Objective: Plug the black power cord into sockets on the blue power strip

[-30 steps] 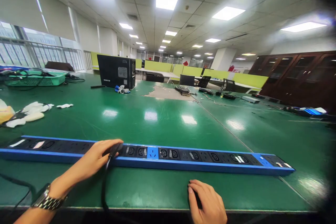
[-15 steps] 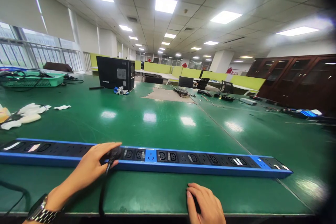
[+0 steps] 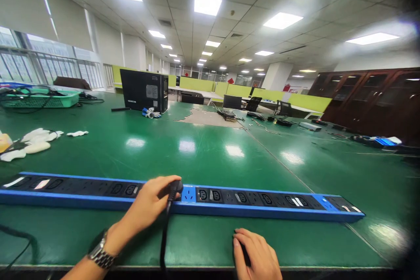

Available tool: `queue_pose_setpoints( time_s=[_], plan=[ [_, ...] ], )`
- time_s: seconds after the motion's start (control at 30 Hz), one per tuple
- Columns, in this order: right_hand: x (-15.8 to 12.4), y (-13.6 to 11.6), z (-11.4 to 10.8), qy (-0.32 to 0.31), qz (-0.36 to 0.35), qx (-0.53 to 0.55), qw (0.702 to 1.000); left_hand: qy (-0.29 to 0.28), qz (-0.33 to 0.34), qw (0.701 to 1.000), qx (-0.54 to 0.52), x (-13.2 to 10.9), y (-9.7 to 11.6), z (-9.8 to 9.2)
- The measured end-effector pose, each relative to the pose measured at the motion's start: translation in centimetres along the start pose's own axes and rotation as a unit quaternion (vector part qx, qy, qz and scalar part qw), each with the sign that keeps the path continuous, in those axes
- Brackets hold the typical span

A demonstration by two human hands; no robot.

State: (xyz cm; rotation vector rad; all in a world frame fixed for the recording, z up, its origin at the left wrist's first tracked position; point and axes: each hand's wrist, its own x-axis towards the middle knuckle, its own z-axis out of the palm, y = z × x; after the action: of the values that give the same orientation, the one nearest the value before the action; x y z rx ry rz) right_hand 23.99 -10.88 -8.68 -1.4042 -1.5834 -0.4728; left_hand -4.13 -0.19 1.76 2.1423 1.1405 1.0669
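Observation:
A long blue and black power strip lies across the green table near its front edge. My left hand is closed round a black plug, holding it over the strip's sockets near the middle, just left of a blue socket. The plug's black cable hangs down over the table edge. My right hand rests on the table in front of the strip, fingers curled over a small dark thing I cannot make out. A metal watch is on my left wrist.
White gloves lie at the left. A green basket with cables stands at the far left, a black computer case behind the middle. Cables and small devices are scattered further back. Dark wooden cabinets line the right wall.
My left hand has carried the black plug to the right along the strip, from the sockets left of centre to those beside the blue socket. My right hand has stayed put.

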Motion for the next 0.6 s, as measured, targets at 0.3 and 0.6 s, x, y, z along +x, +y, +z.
queue_pose_setpoints(
  time_s=[0.3, 0.6],
  plan=[
    [0.1, -0.1, 0.0, 0.004, -0.001, 0.0, 1.0, -0.052, 0.018, 0.991, 0.125, 1.0, 0.8, 3.5],
    [3.0, -2.5, 0.6, -0.043, -0.04, -0.044, 0.997, -0.086, 0.03, 0.977, 0.191, 0.5, 0.2, 2.0]
  ],
)
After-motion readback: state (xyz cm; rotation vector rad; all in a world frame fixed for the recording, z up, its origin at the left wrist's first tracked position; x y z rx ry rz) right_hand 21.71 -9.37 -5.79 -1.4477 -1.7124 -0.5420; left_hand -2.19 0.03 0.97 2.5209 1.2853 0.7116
